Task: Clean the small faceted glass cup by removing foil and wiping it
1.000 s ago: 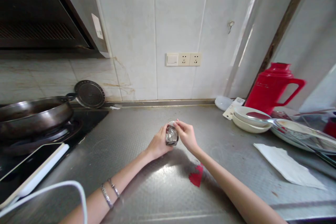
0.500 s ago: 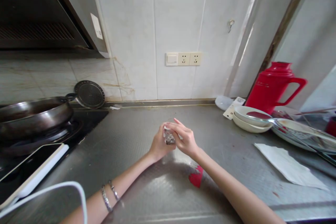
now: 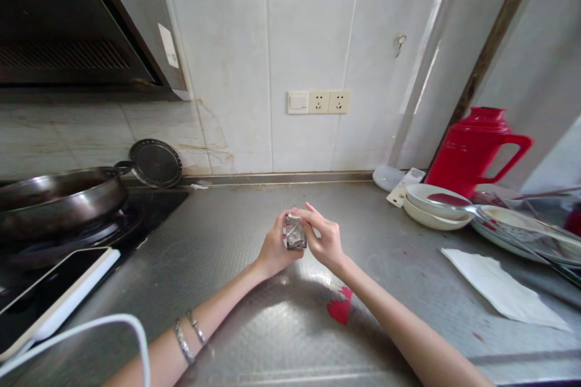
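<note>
Both my hands meet over the middle of the steel counter [image 3: 227,236]. A small crumpled silvery foil wrapper [image 3: 295,234] sits between them. My left hand [image 3: 273,248] cups it from the left with fingers curled round it. My right hand [image 3: 323,237] pinches its top edge with thumb and forefinger, the other fingers lifted. What the wrapper holds is hidden. A red scrap [image 3: 340,308] lies on the counter just under my right wrist.
A pan [image 3: 59,196] stands on the hob at the left, with a tablet [image 3: 49,296] and white cable [image 3: 104,326] in front. Stacked white bowls [image 3: 436,208], plates, a red jug [image 3: 476,145] and a white paper napkin [image 3: 499,287] occupy the right side.
My right hand has shifted from the wrapper's top right to over its top and folded in closer. The wrapper looks more squeezed. The hands stay in the same spot.
</note>
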Demonstrator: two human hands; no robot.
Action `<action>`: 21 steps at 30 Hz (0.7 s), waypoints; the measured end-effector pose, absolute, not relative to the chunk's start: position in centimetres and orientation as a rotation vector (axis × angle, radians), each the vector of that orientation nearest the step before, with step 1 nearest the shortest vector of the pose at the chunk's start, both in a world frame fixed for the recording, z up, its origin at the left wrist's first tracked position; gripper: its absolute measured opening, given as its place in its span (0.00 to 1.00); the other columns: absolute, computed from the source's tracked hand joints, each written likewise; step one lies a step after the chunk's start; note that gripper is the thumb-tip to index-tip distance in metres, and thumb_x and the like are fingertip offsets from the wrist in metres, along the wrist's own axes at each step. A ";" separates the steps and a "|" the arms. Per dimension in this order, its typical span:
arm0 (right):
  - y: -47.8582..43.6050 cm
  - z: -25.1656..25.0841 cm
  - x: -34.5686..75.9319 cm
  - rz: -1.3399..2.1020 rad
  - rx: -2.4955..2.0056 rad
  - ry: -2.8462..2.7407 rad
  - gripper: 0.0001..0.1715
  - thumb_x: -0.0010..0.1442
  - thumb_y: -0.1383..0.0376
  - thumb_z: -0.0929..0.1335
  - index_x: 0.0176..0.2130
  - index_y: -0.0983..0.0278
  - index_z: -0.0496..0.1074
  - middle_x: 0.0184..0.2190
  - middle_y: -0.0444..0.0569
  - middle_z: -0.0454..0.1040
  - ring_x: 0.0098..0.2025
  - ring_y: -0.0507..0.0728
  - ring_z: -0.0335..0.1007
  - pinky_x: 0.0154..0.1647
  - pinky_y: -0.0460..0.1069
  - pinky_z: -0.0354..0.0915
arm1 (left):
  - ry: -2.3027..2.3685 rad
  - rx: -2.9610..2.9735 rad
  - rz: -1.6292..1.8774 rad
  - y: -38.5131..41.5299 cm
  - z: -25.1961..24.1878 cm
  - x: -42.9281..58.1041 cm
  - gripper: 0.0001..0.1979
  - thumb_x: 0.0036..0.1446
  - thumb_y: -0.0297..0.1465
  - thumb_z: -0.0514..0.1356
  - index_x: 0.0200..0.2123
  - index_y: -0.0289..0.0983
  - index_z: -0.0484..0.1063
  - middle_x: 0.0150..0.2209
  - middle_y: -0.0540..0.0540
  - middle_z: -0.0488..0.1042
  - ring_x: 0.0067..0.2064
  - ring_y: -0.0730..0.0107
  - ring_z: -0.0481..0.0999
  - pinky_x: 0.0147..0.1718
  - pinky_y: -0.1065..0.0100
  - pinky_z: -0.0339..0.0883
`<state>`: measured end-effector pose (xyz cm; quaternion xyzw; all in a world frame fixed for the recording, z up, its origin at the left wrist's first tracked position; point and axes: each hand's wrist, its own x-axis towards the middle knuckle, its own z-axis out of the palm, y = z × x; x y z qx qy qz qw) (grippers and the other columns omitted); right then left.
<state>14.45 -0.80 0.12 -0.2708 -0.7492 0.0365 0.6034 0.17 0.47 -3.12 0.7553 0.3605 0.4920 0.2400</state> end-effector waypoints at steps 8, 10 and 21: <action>-1.0 0.3 15.1 -0.115 -0.436 -1.990 0.22 0.61 0.74 0.60 0.52 0.60 0.69 0.46 0.50 0.77 0.51 0.57 0.73 0.60 0.61 0.63 | 0.966 1.982 1.305 0.3 -2.9 0.5 0.41 0.39 0.25 0.66 0.56 0.39 0.51 0.50 0.41 0.71 0.48 0.60 0.74 0.47 0.61 0.69; -0.9 0.5 15.1 -0.061 -0.475 -1.938 0.20 0.62 0.73 0.61 0.49 0.59 0.71 0.44 0.48 0.78 0.48 0.57 0.74 0.60 0.61 0.63 | 0.977 2.005 1.310 0.5 -3.0 0.4 0.42 0.39 0.24 0.65 0.56 0.40 0.51 0.51 0.42 0.70 0.48 0.60 0.74 0.47 0.61 0.69; -0.5 0.8 15.1 0.082 -0.630 -1.794 0.17 0.63 0.69 0.62 0.45 0.58 0.75 0.39 0.43 0.80 0.41 0.56 0.77 0.61 0.61 0.62 | 1.031 2.109 1.294 0.5 -3.1 0.2 0.42 0.37 0.20 0.62 0.58 0.42 0.53 0.54 0.43 0.67 0.52 0.58 0.71 0.50 0.58 0.66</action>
